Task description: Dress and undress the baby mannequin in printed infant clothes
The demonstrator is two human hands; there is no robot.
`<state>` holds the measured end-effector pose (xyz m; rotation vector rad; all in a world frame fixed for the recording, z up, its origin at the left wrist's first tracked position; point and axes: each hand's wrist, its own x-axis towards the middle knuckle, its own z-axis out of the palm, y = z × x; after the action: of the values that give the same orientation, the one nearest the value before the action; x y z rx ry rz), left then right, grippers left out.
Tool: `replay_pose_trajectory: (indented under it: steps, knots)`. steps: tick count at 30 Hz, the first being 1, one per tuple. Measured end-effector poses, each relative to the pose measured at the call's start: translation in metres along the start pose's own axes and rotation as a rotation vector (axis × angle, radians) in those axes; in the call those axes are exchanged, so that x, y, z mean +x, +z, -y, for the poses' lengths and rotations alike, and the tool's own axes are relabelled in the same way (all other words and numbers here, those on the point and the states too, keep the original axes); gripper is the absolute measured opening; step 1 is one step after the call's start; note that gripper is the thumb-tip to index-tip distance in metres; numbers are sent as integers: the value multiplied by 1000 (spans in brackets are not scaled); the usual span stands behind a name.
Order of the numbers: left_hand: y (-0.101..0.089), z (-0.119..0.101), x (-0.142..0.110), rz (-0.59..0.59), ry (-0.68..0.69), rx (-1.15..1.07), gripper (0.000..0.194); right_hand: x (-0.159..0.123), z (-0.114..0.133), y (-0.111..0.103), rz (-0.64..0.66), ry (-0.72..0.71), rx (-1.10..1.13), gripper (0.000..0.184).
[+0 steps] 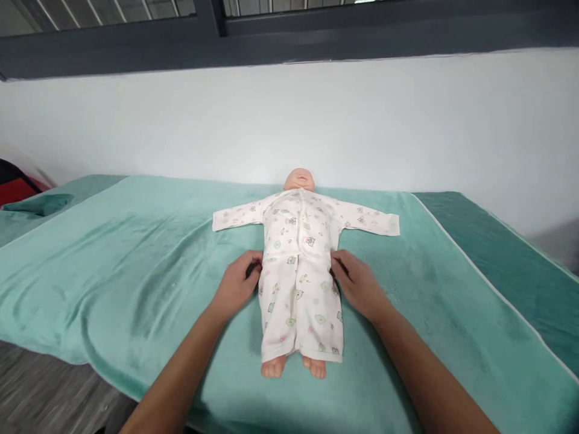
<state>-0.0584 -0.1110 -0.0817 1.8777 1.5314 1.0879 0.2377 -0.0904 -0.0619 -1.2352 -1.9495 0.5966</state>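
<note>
Trousers (278, 307) up on the doll (299, 179), left hand (237, 280) and right hand (360, 284) at either side of its waist.

The doll lies on its back midway along the green blanket (181, 271), head at the far edge by the wall (226, 126), feet (273, 367) toward the near edge, its top (281, 226) spread with both sleeves outstretched; each grip curls inward at the waist, thumb and forefinger slightly parted on the left, but whether either pinches cloth I cannot tell; the step in hand appears to be settling the waistband where it meets the top's hem; the next move probably calls for light, even handling on both sides, with the hem left flat.
</note>
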Motion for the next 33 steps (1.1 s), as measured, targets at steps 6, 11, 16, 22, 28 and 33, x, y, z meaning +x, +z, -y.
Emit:
replay_pose_trajectory:
  steps: [6,11,16,22,28,33]
  knots:
    - [-5,-7,-25,-91,-48,-70,15,-41,18,-2,-171,112,181,20]
    - [-5,-24,-83,20,7,-182,17,-97,44,4,-59,-83,198,13]
    - [11,-32,-143,97,137,-34,45,-132,75,18,-42,-142,19,32]
    - [44,-41,-151,-139,247,252,69,-109,108,53,-60,-168,-395,25]
    - [42,-45,-150,-207,290,191,74,-98,118,60,-145,-147,-454,16]
    - [36,-41,-156,-172,240,77,66,-111,130,57,-198,-247,-379,15]
